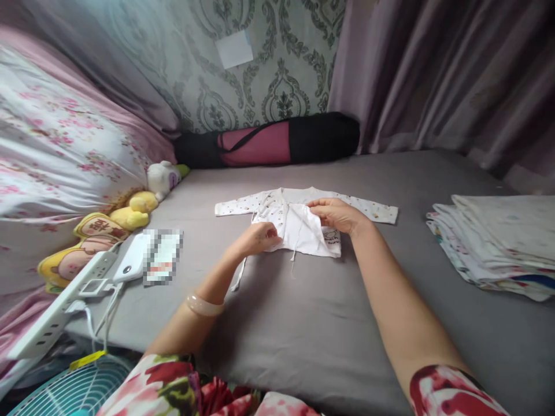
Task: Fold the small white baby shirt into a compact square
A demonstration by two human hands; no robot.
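Note:
A small white baby shirt (299, 228) with tie strings lies on the grey sheet, its patterned sleeves stretched out to both sides. One front panel is partly lifted, and printed lettering shows beneath it near the lower right corner. Between the thumb and fingers of my right hand (333, 212) is the upper right edge of that panel. My left hand (262, 237) has its fingers curled together at the shirt's lower left side; the cloth at the fingertips is partly hidden. One tie string (240, 274) hangs down onto the sheet beside my left wrist.
Folded clothes (498, 242) are stacked at the right. On the left are a white power strip (60, 306) with cables, a white device (132, 257), a blurred packet (163, 257) and plush toys (97, 231). A black and pink bag (260, 141) lies at the back; a fan (78, 387) stands front left.

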